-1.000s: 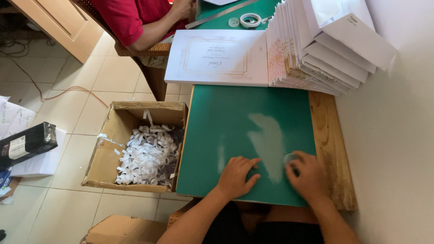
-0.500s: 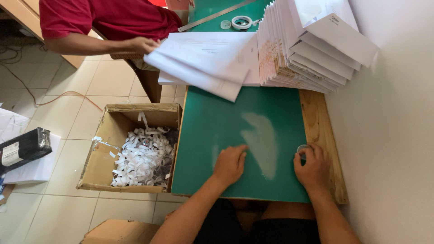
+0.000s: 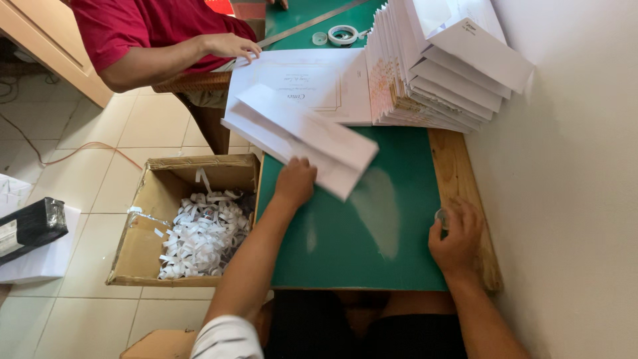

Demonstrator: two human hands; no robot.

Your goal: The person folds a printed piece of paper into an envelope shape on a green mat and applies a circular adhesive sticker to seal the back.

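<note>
My left hand (image 3: 296, 183) has reached forward over the green cutting mat (image 3: 372, 259) and grips the near edge of a slanted bundle of white folded cards (image 3: 302, 133). My right hand (image 3: 457, 236) rests at the mat's right edge, its fingers curled around a small clear round roll (image 3: 440, 217). Behind the bundle a white printed sheet (image 3: 312, 86) lies flat. Another person in a red shirt has a hand (image 3: 229, 46) at that sheet's far left corner.
A tall fanned stack of white cards (image 3: 432, 66) fills the back right against the wall. A tape roll (image 3: 343, 34) and a metal ruler (image 3: 309, 24) lie beyond. On the floor to the left stand a cardboard box (image 3: 143, 226) of paper shreds (image 3: 203, 233) and a black package (image 3: 30, 226).
My left hand left the mat's near part and moved forward to take the card bundle, which came toward me. The other person's hand let go of it and drew back.
</note>
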